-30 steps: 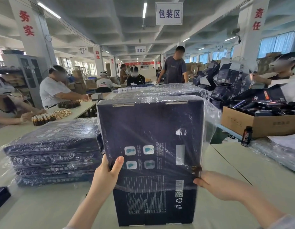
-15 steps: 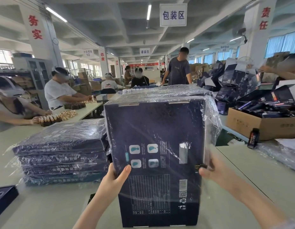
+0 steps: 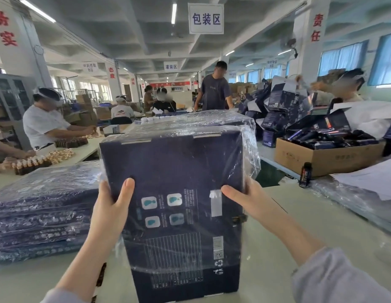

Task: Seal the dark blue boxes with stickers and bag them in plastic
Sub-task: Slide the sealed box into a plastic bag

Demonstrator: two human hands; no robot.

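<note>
A dark blue box (image 3: 177, 171) stands upright on the pale table (image 3: 299, 226) right in front of me, its printed face toward me. A clear plastic bag (image 3: 247, 145) covers its top and most of its sides, leaving the bottom strip bare. My left hand (image 3: 111, 211) grips the box's left edge with the thumb across the front. On the right edge my right hand (image 3: 249, 200) holds it the same way, thumb pointing inward beside a white sticker (image 3: 216, 203).
A stack of bagged dark blue boxes (image 3: 41, 211) lies at my left. Behind the held box sits another wrapped pile (image 3: 212, 119). A cardboard carton (image 3: 326, 158) of dark bottles and a loose bottle (image 3: 305, 174) stand at right. Several people work at the tables around.
Both hands have slid up the box sides from near its lower half to mid height, and the plastic bag has come further down over the box.
</note>
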